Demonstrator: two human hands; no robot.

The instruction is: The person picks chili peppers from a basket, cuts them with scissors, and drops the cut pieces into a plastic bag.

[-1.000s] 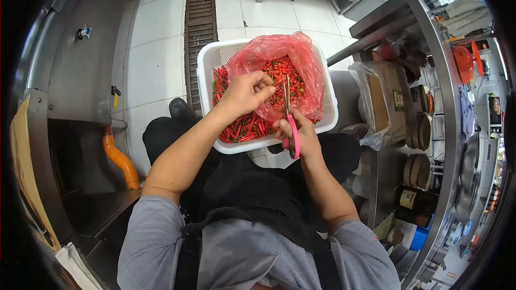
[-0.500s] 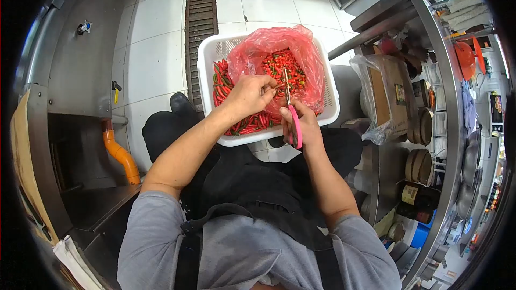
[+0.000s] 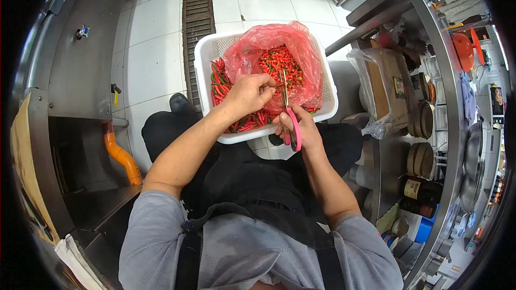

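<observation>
Pink-handled scissors [image 3: 294, 129] are in my right hand [image 3: 306, 129], blades pointing away from me over a red plastic bag [image 3: 242, 53]. The bag lies open and holds many small cut pieces of red chili [image 3: 282, 62]. My left hand [image 3: 249, 94] is closed in a pinch beside the blades, with a thin chili between its fingertips. Whole red and green chilies [image 3: 219, 81] lie left of the bag and below it. Everything sits in a white perforated basket [image 3: 207, 56] between my knees.
A steel shelf rack [image 3: 430, 21] with pans and bottles stands at the right, near a plastic-wrapped carton [image 3: 395, 91]. To the left are a steel unit [image 3: 80, 70] and an orange pipe [image 3: 121, 156]. A floor drain grate [image 3: 198, 16] runs behind the basket.
The small chili at my left fingertips now meets the scissor blades, which look closer together than a second ago. Both hands stay over the bag.
</observation>
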